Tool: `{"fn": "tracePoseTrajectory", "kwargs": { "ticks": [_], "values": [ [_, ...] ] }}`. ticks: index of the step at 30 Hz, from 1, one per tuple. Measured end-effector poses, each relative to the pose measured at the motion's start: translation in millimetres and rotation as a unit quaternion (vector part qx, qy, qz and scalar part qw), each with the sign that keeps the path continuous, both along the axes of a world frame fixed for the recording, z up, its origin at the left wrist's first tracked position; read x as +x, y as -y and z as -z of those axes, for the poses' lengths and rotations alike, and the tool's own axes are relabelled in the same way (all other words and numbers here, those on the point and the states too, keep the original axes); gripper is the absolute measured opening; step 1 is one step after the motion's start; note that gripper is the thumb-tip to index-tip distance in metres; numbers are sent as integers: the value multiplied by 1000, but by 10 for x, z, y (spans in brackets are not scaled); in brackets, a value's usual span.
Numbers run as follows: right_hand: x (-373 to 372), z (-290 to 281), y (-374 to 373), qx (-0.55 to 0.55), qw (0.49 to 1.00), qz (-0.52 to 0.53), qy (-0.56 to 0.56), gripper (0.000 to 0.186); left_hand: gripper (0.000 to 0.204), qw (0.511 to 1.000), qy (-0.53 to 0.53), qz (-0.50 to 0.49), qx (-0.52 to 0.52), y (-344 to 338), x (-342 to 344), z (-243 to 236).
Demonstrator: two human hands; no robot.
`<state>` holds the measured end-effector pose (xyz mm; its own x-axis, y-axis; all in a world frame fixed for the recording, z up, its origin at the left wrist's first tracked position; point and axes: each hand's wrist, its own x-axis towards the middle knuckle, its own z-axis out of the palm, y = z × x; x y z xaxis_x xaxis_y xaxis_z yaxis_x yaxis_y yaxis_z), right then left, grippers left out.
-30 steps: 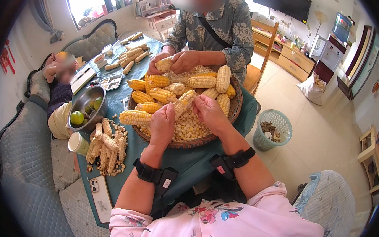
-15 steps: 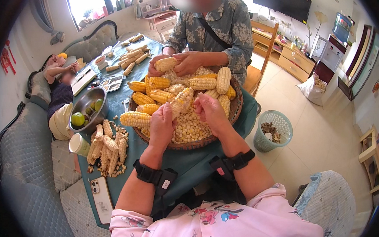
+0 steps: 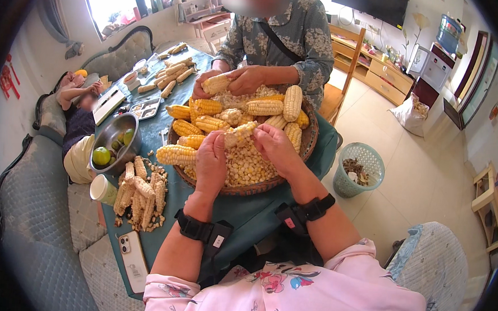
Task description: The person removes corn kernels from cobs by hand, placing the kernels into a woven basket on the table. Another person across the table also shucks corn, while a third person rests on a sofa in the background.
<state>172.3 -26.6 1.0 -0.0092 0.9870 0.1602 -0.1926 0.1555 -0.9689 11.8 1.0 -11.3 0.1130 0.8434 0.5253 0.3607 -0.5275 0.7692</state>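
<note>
A partly shelled corn cob [image 3: 240, 134] lies nearly level between my hands, over a round woven basket [image 3: 257, 185]. My left hand [image 3: 211, 159] is closed around its left end. At its right end, the fingers of my right hand [image 3: 278, 149] pinch the cob. Loose kernels [image 3: 247, 165] fill the near part of the basket below. Whole yellow corn cobs [image 3: 181, 155] are heaped along its left and far sides. Across the basket, a person in a patterned shirt holds another corn cob [image 3: 215, 84] in both hands.
Left of the basket are a pile of bare cobs [image 3: 143, 192], a paper cup [image 3: 104, 190], a metal bowl [image 3: 115, 164] with green fruit and a phone [image 3: 133, 261]. More stripped cobs [image 3: 171, 78] lie farther back. A green waste bin [image 3: 350, 189] stands on the floor at right.
The cob in my left hand has swung from a steep tilt to nearly level. My right hand has moved left onto its end.
</note>
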Motion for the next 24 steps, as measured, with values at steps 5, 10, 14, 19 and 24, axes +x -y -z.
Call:
{"fn": "tracePoseTrajectory", "kwargs": {
  "ticks": [5, 10, 14, 19, 24],
  "values": [
    [3, 33, -15, -9, 1000, 6, -7, 13, 33, 1000, -14, -2, 13, 71, 26, -101],
    [20, -6, 15, -19, 1000, -2, -12, 17, 33, 1000, -10, -5, -8, 55, 5, -91],
    [-4, -35, 26, -13, 1000, 10, 9, 21, 34, 999, -22, -8, -23, 107, 21, -142],
    [-4, -7, 9, -22, 999, 22, -7, 19, 36, 999, -22, 5, -40, 85, 6, -109],
    [-1, 14, -7, -19, 1000, 0, -16, 15, 35, 993, 16, 21, -117, 38, -5, -71]
  ]
}}
